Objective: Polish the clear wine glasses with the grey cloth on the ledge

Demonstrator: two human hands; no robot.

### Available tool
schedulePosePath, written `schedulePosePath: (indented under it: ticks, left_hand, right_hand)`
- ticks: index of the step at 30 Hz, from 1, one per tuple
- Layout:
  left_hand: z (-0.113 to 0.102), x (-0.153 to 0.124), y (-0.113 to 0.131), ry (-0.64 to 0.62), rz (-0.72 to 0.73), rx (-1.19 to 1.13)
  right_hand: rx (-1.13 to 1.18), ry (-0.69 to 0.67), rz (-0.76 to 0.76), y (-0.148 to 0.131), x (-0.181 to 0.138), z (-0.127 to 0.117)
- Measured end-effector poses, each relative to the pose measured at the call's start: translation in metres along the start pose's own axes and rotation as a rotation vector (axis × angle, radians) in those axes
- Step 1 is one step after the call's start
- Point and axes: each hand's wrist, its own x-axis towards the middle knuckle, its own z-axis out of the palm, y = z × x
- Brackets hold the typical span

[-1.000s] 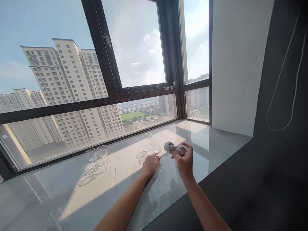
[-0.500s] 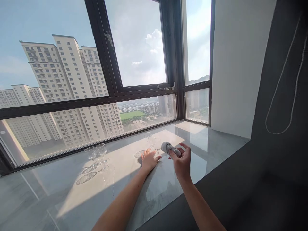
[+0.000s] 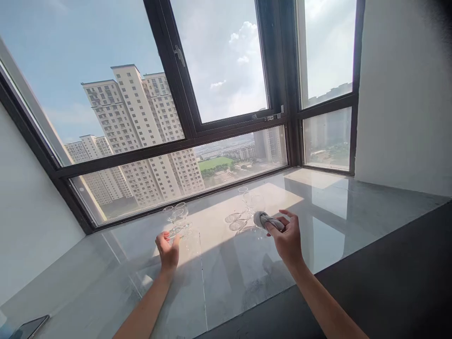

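In the head view, my right hand (image 3: 288, 238) grips a bundled grey-white cloth (image 3: 263, 219) between thumb and fingers, above the sill. Just behind the cloth stand clear stemmed glasses (image 3: 243, 192), partly covered by it. On the left, my left hand (image 3: 168, 250) is at the near side of a second cluster of clear stemmed glasses (image 3: 181, 214). Its thumb and fingers are apart, with nothing visibly held. Whether a fingertip touches the nearest glass is hard to tell, as stems and bases are see-through.
The glossy stone windowsill (image 3: 233, 292) carries bright sun patches and glass shadows. Dark window frames (image 3: 243, 136) rise along its back. A white wall (image 3: 399, 103) closes the right end. A phone-like dark slab (image 3: 33, 326) lies at the lower left.
My left hand has moved from the right-hand glasses leftward to the left cluster. The cloth stays in my right hand. The camera view has turned left, and the phone-like slab has come into view.
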Motion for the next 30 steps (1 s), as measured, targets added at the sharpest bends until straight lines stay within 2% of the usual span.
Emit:
schedulePosePath:
  ticks: [2, 4, 10, 12, 14, 17, 24, 27, 30]
  left_hand:
    - [0.008, 0.009, -0.012, -0.009, -0.209, -0.09]
    - [0.02, 0.014, -0.016, -0.099, -0.291, -0.151]
    - [0.042, 0.023, -0.013, -0.359, -0.279, -0.173]
    - [0.045, 0.024, -0.014, -0.401, -0.255, -0.131]
    - [0.045, 0.02, -0.011, -0.392, -0.205, -0.048]
    - [0.045, 0.001, 0.005, -0.393, -0.025, 0.028]
    - [0.049, -0.058, 0.071, -0.652, 0.608, 0.213]
    - [0.046, -0.063, 0.084, -0.695, 0.823, 0.317]
    - [0.042, -0.058, 0.088, -0.696, 1.009, 0.335]
  right_hand:
    - [-0.037, -0.05, -0.007, 0.009, -0.008, 0.006]
    - [-0.082, -0.091, -0.027, 0.016, -0.014, 0.01]
    - [-0.26, -0.163, -0.109, 0.028, -0.021, 0.012]
    - [-0.287, -0.172, -0.127, 0.03, -0.02, 0.012]
    - [-0.294, -0.182, -0.137, 0.032, -0.02, 0.013]
    - [-0.292, -0.204, -0.167, 0.032, -0.02, 0.016]
    - [-0.357, -0.361, -0.392, 0.02, -0.035, 0.026]
    - [-0.433, -0.466, -0.48, 0.012, -0.041, 0.028]
    - [-0.46, -0.492, -0.499, 0.005, -0.042, 0.028]
